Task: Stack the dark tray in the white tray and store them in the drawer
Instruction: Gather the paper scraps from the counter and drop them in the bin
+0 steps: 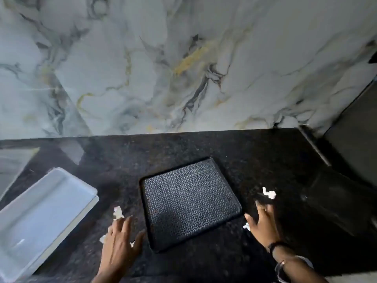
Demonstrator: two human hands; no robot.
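The dark tray [189,203] with a fine patterned floor lies flat on the black granite counter [204,146], near its middle. The white tray [40,213] rests on the counter at the left, partly cut off by the frame edge. My left hand [120,242] hovers open just left of the dark tray's near corner, fingers spread, holding nothing. My right hand [263,225] hovers open just right of the dark tray, fingers spread, holding nothing. Neither hand touches the tray. No drawer is in view.
A marble-patterned wall [183,64] rises behind the counter. Small white paper scraps [268,193] lie beside both hands. A dark appliance or panel [355,144] stands at the right edge, with a dark object [334,201] below it.
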